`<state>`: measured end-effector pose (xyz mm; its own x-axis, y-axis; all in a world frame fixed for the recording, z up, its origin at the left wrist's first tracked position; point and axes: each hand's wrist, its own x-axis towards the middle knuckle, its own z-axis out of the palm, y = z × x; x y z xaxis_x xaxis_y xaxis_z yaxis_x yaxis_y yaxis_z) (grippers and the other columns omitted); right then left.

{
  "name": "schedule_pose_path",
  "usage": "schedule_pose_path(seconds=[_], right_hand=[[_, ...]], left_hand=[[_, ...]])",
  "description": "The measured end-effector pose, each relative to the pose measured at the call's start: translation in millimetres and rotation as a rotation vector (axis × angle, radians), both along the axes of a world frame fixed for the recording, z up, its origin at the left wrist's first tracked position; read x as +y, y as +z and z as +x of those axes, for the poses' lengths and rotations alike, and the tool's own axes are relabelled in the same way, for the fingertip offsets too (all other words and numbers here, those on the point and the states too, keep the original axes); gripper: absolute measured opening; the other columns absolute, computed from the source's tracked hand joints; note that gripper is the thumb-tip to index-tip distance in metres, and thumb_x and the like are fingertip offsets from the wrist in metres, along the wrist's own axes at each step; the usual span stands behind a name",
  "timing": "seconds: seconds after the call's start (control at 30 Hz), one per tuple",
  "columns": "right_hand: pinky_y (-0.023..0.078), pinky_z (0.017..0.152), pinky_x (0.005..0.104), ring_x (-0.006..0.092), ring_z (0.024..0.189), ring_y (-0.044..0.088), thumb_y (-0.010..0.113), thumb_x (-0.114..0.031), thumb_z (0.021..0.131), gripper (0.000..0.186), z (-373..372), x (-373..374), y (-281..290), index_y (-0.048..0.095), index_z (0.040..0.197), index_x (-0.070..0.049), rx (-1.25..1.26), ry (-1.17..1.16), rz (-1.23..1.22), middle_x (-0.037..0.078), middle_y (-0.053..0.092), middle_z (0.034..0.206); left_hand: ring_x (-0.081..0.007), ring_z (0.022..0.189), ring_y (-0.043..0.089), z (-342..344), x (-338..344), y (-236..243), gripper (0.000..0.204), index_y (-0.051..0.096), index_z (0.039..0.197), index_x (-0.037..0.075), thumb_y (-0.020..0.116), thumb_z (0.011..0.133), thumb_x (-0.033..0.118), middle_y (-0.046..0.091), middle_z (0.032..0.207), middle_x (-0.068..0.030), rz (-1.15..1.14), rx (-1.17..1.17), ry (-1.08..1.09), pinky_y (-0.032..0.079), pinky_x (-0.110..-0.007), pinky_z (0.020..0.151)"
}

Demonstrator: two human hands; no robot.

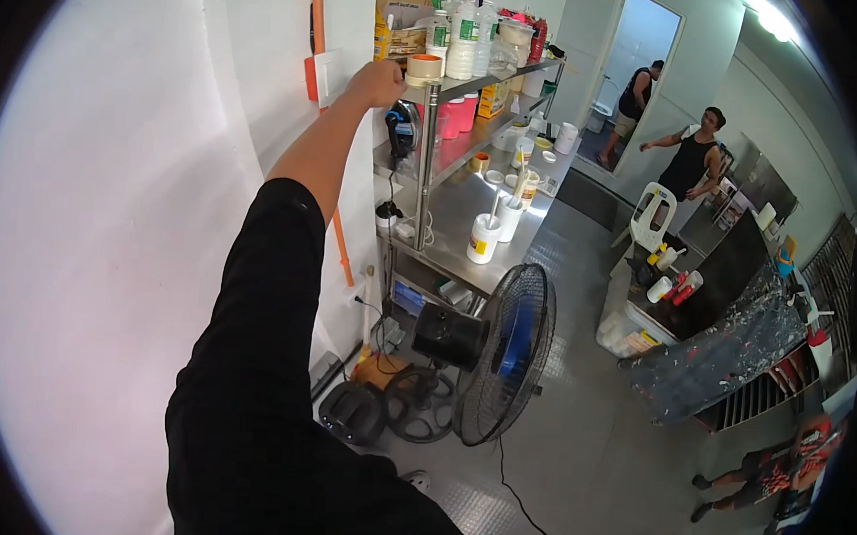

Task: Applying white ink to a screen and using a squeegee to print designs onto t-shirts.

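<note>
My left arm in a black sleeve reaches up to the steel shelving. My left hand (381, 84) has curled fingers at the left end of the top shelf (494, 73), beside a beige tape roll (424, 70); what they hold, if anything, is hidden. A white wall switch (327, 77) is just left of the hand. Bottles (463, 44) stand behind the tape. Lower shelves bear pink containers (454, 118) and white tubs (484, 239). My right hand is out of view.
A pedestal fan (497, 352) stands below the shelving, its cord on the floor. A dark worktable (725, 271) and white chair (651, 215) are at right. A person (696, 164) stands near the doorway, another (637, 100) inside it; others (773, 469) are at lower right.
</note>
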<state>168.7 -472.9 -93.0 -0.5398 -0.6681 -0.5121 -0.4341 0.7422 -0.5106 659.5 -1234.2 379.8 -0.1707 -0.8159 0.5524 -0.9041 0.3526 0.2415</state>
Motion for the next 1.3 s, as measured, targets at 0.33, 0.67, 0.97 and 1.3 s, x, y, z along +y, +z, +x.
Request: schedule_pose_path(seconds=[0.33, 0.67, 0.97, 1.3], right_hand=[[0.055, 0.086, 0.0486, 0.0364, 0.096, 0.070, 0.066, -0.055, 0.091, 0.059, 20, -131, 53, 0.063, 0.126, -0.007, 0.024, -0.042, -0.130, 0.018, 0.072, 0.105], [0.055, 0.084, 0.0481, 0.0353, 0.094, 0.071, 0.065, -0.054, 0.091, 0.056, 93, -186, 90, 0.064, 0.123, -0.008, 0.031, -0.216, -0.098, 0.016, 0.072, 0.101], [0.055, 0.082, 0.0477, 0.0343, 0.091, 0.071, 0.065, -0.053, 0.091, 0.052, 111, -212, 99, 0.064, 0.120, -0.009, 0.048, -0.234, -0.075, 0.014, 0.072, 0.098], [0.055, 0.079, 0.0472, 0.0332, 0.089, 0.071, 0.064, -0.052, 0.091, 0.048, 113, -224, 95, 0.065, 0.117, -0.011, 0.036, -0.200, -0.078, 0.012, 0.072, 0.094]], left_hand=[[-0.0368, 0.102, 0.070, 14, -137, 30, 0.035, 0.073, 0.108, 0.008, 0.066, 0.081, 0.029, 0.074, 0.105, -0.0203, -0.114, 0.139, 0.042, 0.055, -0.045, 0.091], [-0.0263, 0.060, 0.074, -3, -243, 60, 0.033, 0.073, 0.094, -0.006, 0.050, 0.089, 0.017, 0.074, 0.077, -0.0223, 0.139, 0.414, 0.044, 0.060, -0.039, 0.060], [-0.0238, 0.061, 0.073, 14, -274, 65, 0.026, 0.074, 0.095, -0.005, 0.055, 0.089, 0.012, 0.075, 0.077, -0.0174, 0.129, 0.155, 0.161, 0.059, -0.036, 0.054], [-0.0324, 0.069, 0.074, 20, -279, 53, 0.024, 0.064, 0.105, -0.003, 0.059, 0.092, 0.016, 0.073, 0.084, -0.0207, -0.083, 0.638, 0.071, 0.059, -0.044, 0.076]])
